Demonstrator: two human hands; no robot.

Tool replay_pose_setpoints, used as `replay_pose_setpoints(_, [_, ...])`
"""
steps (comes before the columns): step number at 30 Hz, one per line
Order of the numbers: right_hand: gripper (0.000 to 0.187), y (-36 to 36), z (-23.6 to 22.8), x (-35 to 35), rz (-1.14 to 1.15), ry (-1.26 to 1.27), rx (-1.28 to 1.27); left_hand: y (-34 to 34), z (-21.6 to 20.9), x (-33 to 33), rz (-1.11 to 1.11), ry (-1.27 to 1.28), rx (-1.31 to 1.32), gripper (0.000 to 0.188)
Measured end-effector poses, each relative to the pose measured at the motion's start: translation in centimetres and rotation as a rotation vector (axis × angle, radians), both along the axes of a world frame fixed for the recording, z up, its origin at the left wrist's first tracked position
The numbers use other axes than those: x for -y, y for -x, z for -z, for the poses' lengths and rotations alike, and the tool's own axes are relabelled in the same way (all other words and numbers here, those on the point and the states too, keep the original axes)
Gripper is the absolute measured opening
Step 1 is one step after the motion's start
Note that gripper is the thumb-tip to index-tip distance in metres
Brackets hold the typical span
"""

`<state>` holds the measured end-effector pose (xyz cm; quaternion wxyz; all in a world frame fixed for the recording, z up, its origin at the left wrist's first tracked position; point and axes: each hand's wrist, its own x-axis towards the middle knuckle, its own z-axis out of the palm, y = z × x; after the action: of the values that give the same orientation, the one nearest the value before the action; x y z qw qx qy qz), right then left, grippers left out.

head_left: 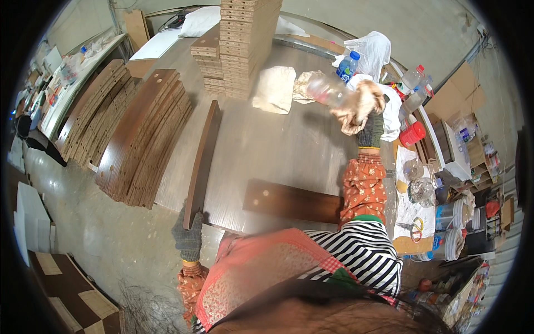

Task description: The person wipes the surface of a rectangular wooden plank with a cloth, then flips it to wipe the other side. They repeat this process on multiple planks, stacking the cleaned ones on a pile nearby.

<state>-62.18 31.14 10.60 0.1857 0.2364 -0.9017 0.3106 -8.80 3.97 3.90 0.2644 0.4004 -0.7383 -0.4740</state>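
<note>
My left hand (189,238), in a dark grey knit glove, is closed round the near end of a narrow brown board (203,158) that stands on its long edge on the table. Out to the far right, my right hand (370,131), gloved the same way, grips a crumpled beige cloth (359,108). A clear plastic bottle (327,91), smeared by motion, is tilted right beside the cloth; whether my fingers hold it too, I cannot tell. Another brown board (289,199) lies flat near the table's front edge, partly under my right sleeve.
A tall stack of boards (245,50) rises at the back of the table (267,145). Curved brown panels (142,133) are stacked at the left. Folded pale cloth (275,90), a blue-capped bottle (347,67) and a red container (412,134) sit toward the back and right.
</note>
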Motion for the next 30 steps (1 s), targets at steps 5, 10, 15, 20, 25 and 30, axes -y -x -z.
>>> replay_pose_setpoints(5, [0.048, 4.8, 9.3, 0.7, 0.195, -0.560, -0.603, 0.2, 0.4, -0.3, -0.027, 0.025, -0.081, 0.048])
replay_pose_setpoints(10, [0.042, 0.3, 6.5, -0.1, 0.267, -0.219, -0.713, 0.1, 0.8, -0.1, -0.008, 0.062, -0.105, 0.047])
replay_pose_setpoints(15, [0.037, -3.0, -1.1, 1.1, -0.024, -0.091, -0.348, -0.1, 1.3, 0.3, -0.053, -0.112, -0.053, 0.048])
replay_pose_setpoints(20, [0.042, -2.7, -1.6, 3.1, -0.032, -0.294, -0.083, -1.2, 1.5, -0.5, -0.055, -0.213, -0.186, 0.047])
replay_pose_setpoints(25, [0.046, -3.8, -4.4, 3.4, -0.021, -0.251, -0.530, -1.5, 1.0, -1.1, -0.038, -0.091, -0.155, 0.045])
replay_pose_setpoints(30, [0.040, -11.5, -7.6, 9.6, -0.350, 0.152, -0.169, -1.0, 0.3, -1.5, -0.024, -0.035, -0.118, 0.045])
